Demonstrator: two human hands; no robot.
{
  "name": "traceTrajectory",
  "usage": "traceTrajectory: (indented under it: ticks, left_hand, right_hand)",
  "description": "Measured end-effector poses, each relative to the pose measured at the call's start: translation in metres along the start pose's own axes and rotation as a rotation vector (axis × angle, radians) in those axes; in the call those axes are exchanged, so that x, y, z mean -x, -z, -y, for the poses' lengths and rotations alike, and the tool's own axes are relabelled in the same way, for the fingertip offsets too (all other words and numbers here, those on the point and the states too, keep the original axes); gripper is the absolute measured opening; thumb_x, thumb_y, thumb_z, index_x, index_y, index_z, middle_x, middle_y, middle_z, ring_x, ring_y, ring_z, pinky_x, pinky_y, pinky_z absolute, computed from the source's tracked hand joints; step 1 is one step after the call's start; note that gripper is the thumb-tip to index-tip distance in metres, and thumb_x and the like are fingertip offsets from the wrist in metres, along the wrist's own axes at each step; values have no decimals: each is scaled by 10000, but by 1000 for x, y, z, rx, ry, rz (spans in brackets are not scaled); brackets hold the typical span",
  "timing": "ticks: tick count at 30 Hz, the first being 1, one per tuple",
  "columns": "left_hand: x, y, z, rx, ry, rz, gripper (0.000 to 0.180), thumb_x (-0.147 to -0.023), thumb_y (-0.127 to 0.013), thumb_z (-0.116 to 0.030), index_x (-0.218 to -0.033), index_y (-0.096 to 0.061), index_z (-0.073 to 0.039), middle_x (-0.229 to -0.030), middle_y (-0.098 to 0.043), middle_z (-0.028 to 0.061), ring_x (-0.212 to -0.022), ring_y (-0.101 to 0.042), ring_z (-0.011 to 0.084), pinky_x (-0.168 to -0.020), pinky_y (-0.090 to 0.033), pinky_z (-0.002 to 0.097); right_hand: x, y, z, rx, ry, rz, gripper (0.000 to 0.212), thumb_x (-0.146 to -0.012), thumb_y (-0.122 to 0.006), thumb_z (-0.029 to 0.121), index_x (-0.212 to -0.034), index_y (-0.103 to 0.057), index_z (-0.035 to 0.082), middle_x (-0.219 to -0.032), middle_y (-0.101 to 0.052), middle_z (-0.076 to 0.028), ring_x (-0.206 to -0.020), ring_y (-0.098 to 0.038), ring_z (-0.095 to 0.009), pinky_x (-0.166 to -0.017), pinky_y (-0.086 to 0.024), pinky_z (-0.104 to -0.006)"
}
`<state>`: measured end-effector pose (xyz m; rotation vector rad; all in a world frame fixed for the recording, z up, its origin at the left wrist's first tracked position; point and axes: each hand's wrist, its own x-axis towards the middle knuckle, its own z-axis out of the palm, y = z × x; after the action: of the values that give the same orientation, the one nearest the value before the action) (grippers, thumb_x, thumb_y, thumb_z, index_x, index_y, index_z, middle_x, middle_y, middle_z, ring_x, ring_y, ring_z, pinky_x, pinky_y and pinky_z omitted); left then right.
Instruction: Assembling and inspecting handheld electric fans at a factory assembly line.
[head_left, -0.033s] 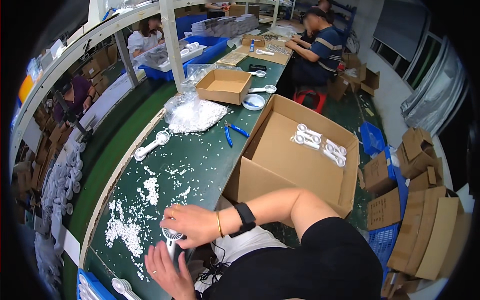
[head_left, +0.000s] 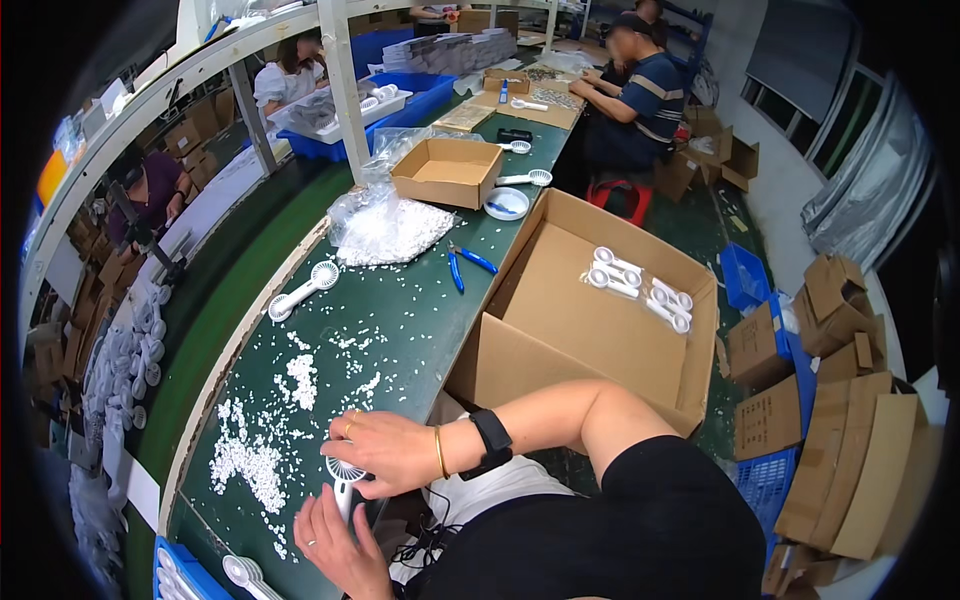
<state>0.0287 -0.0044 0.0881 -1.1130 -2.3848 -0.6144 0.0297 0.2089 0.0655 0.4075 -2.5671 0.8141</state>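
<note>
A white handheld fan (head_left: 344, 468) is between my hands at the table's near edge, its round slatted head up and its handle toward me. My right hand (head_left: 388, 450) is closed over the head, fingers bent across its top. Lower down, my left hand (head_left: 340, 545) has its fingers and thumb on either side of the handle, whose lower end is hidden. Left of the hands, small white ring-shaped pieces (head_left: 250, 470) lie scattered in heaps. Another white handheld fan (head_left: 304, 291) lies farther up the table.
Blue-handled pliers (head_left: 458, 270) lie beside a bag of white pieces (head_left: 400, 232). A large cardboard box (head_left: 540, 350) with several bagged fans stands at the right. Behind are a small carton (head_left: 447, 175) and a round dish (head_left: 507, 204). A blue bin (head_left: 180, 570) sits near left. Other people sit farther off.
My left hand has shifted very slightly to the right along the fan's handle. Everything else looks the same.
</note>
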Motion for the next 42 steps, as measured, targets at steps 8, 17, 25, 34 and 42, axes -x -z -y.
traceTrajectory:
  ticks: [8,17,25,34,42]
  left_hand:
    - [29,-16,-1,29,165,234,293,-974,-602,-52,-1256,-582,25,-1121,-627,206,-992,-613,405,-863,-485,481]
    - [42,-39,21,265,362,140,290,-1025,-565,-122,-1258,-568,51,-1069,-618,253,-917,-602,455,-773,-487,478]
    - [42,-49,37,280,454,70,294,-1032,-594,-161,-1201,-583,79,-986,-630,279,-870,-597,458,-772,-487,463]
    - [30,-43,21,371,631,-12,178,-972,-657,-169,-1065,-613,-24,-907,-651,223,-853,-632,463,-696,-502,485]
    - [59,-22,35,394,742,-38,186,-964,-645,-140,-1115,-576,-55,-926,-654,214,-825,-641,457,-683,-508,514]
  right_hand:
    - [14,2,24,-16,74,69,419,-732,-776,241,-1056,-649,7,-1041,-589,-167,-1011,-589,-351,-836,-522,-435]
    - [28,1,-10,-167,11,-111,426,-913,-728,292,-1224,-646,14,-1118,-660,-153,-1009,-644,-333,-853,-526,-433]
    - [0,109,-150,131,-700,-297,501,-917,-705,210,-1355,-565,12,-905,-735,-177,-842,-707,-369,-743,-549,-459]
    - [5,52,-63,-101,-338,-274,92,-934,-704,32,-1021,-713,1,-868,-691,-83,-751,-662,-155,-677,-525,-282]
    - [18,-35,12,-355,-287,-19,32,-903,-707,-25,-930,-695,-15,-789,-639,-68,-625,-579,-128,-578,-461,-257]
